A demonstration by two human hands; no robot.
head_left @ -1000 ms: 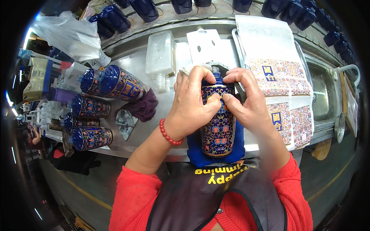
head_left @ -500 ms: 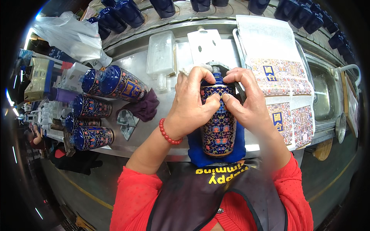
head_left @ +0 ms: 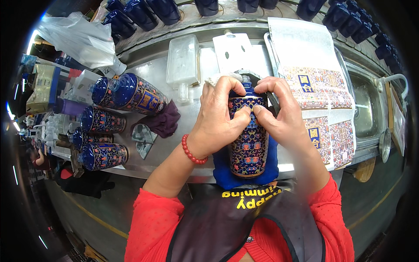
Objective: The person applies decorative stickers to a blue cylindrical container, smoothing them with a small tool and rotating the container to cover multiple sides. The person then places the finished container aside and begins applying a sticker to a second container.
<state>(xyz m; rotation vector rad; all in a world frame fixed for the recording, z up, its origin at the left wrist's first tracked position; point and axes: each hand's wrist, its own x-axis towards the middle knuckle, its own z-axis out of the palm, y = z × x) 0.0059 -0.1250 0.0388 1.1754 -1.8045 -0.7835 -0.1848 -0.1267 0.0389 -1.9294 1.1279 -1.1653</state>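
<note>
A dark blue bottle (head_left: pixel 248 150) with a dense, colourful floral wrap lies on a blue cloth (head_left: pixel 271 163) in front of me, its neck pointing away. My left hand (head_left: pixel 223 111) grips its left side, with the thumb on the patterned surface and the fingertips at the shoulder. From the other side my right hand (head_left: pixel 279 105) does the same. Both thumbs press close together just below the shoulder. A red bead bracelet (head_left: pixel 188 150) circles my left wrist. Part of the bottle's upper sides is hidden by my hands.
Several finished-looking patterned bottles (head_left: pixel 146 96) stand or lean at the left beside a dark purple cloth (head_left: pixel 163 120). Patterned decal sheets (head_left: pixel 321 87) lie at the right, by a metal sink (head_left: pixel 366 109). Behind, plain blue bottles (head_left: pixel 205 6) line a slatted conveyor (head_left: pixel 185 22).
The plain blue bottles on the conveyor have shifted to the right. My hands and the patterned bottle have hardly moved; the thumbs still press at the same place.
</note>
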